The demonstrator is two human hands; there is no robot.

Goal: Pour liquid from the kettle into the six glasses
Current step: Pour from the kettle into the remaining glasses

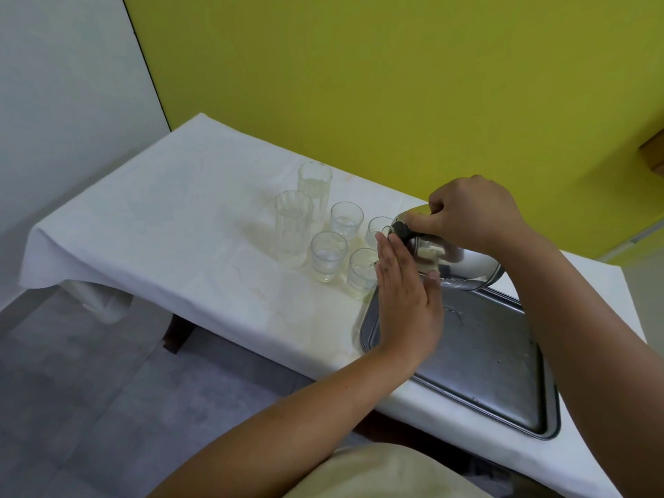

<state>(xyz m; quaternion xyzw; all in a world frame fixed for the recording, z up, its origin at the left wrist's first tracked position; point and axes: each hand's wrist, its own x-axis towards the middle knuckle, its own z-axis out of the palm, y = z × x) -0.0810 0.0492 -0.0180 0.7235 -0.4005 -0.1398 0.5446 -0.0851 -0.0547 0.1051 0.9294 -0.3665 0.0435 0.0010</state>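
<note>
A shiny steel kettle [463,262] is tipped on its side toward the glasses, its mouth over a short glass [377,230]. My right hand [470,213] grips the kettle from above at its top. My left hand [407,292] lies flat with fingers straight against the kettle's near side. Two tall glasses [294,228] [315,185] stand at the left of the group. Three more short glasses [346,217] [328,256] [363,273] stand between them and the kettle. The glasses hold some clear liquid.
A steel tray [503,382] with water drops lies on the white tablecloth [161,217] under and right of the kettle. The cloth shows damp yellowish stains near the glasses. A yellow wall runs behind the table; the table's front edge drops to a grey floor.
</note>
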